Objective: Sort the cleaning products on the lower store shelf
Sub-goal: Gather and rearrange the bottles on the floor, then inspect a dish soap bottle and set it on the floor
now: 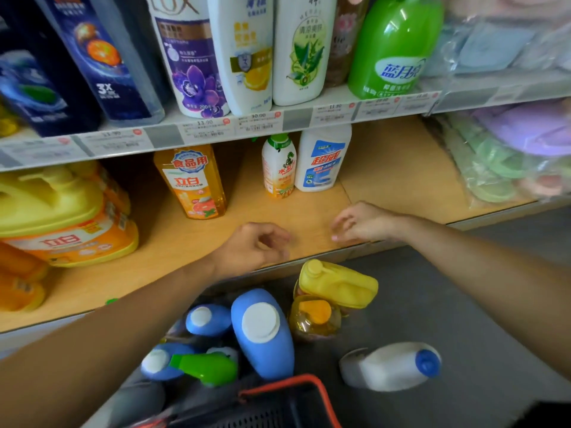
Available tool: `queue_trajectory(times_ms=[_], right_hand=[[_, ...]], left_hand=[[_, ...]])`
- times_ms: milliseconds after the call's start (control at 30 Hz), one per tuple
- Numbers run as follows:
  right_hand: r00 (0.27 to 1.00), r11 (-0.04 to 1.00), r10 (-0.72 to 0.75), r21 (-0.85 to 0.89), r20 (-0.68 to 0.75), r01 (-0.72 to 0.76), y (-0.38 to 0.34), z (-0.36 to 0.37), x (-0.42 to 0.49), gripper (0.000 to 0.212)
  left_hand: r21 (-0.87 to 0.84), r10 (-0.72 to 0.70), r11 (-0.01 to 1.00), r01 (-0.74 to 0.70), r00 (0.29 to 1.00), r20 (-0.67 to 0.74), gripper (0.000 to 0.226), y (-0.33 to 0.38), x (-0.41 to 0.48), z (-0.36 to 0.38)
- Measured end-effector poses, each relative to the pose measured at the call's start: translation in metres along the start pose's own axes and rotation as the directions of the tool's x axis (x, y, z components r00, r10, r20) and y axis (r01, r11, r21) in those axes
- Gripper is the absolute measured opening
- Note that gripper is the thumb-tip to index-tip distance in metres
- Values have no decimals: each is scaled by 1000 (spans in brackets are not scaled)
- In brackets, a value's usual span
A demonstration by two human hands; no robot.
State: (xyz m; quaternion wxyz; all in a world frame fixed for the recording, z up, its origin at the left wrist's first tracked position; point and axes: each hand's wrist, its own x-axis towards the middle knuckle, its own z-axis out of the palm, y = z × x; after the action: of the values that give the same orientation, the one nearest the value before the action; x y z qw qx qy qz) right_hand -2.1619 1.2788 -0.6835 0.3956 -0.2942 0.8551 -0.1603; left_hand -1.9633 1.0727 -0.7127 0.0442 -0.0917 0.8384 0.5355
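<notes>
Cleaning products (pixel 262 332) in blue, yellow and white bottles cluster on the floor (pixel 463 288) beyond a red-rimmed basket (pixel 321 393). Above them, the left hand (pixel 250 245) and right hand (pixel 361 223) hover over the lower shelf (pixel 309 217), fingers (pixel 341 222) loosely curled and empty. Farther back on it stand an orange bottle (pixel 194 183) and a white bottle (pixel 323 159).

The left hand (pixel 256 242) and right hand (pixel 361 223) hover near each other over the front of the lower shelf (pixel 278 208), fingers loosely curled, holding nothing. Behind them stand an orange bottle (pixel 193 182), a small bottle (pixel 279 165) and a white bottle (pixel 323 159). Blue bottles (pixel 262 329) and a yellow jug (pixel 338 284) sit on the floor below.
</notes>
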Motion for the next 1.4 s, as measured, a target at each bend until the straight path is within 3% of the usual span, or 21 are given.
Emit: queue_trajectory(times_ms=[100, 200, 267, 367, 467, 700, 833, 900, 1000, 1067, 1200, 1300, 1400], right_hand=[[987, 998, -20, -57, 157, 29, -3, 17, -29, 46], [982, 952, -189, -245, -2, 183, -6, 49, -50, 43], [957, 910, -287, -300, 40, 286, -13, 71, -60, 45], [930, 841, -304, -401, 205, 364, -22, 104, -68, 63], [935, 794, -313, -494, 166, 354, -24, 119, -70, 62], [960, 901, -259, -331, 108, 281, -10, 109, -90, 43], [964, 948, -216, -204, 154, 244, -10, 108, -108, 61], [960, 930, -120, -310, 254, 198, -4, 95, -119, 75], [891, 714, 180, -679, 416, 172, 17, 76, -142, 82], [887, 649, 214, -738, 409, 184, 31, 75, -156, 67], [967, 700, -24, -686, 252, 196, 37, 72, -168, 23], [978, 738, -75, -649, 193, 184, 30, 71, -173, 12], [974, 788, -125, -578, 186, 212, 14, 63, -185, 20]], left_hand=[[48, -31, 999, 23, 982, 188, 32, 9, -39, -4], [180, -17, 983, -41, 951, 308, 40, 9, -72, -7], [270, 31, 956, -118, 951, 307, 42, 7, -86, -3], [296, 83, 942, -157, 965, 247, 45, 3, -100, 3], [318, 116, 931, -178, 972, 206, 48, 0, -109, 2], [368, 148, 914, -173, 984, 94, 48, -14, -132, 3], [375, 119, 918, -128, 992, 47, 52, -14, -135, 13], [378, 125, 917, -127, 992, 31, 53, -12, -132, 19], [395, 106, 913, -103, 994, 15, 58, -10, -127, 29], [395, 101, 914, -91, 995, -5, 60, -10, -125, 33], [386, 128, 916, -109, 991, -24, 59, -15, -126, 37], [384, 139, 917, -107, 989, -57, 62, -18, -129, 41], [373, 114, 924, -84, 992, -60, 68, -21, -130, 44]])
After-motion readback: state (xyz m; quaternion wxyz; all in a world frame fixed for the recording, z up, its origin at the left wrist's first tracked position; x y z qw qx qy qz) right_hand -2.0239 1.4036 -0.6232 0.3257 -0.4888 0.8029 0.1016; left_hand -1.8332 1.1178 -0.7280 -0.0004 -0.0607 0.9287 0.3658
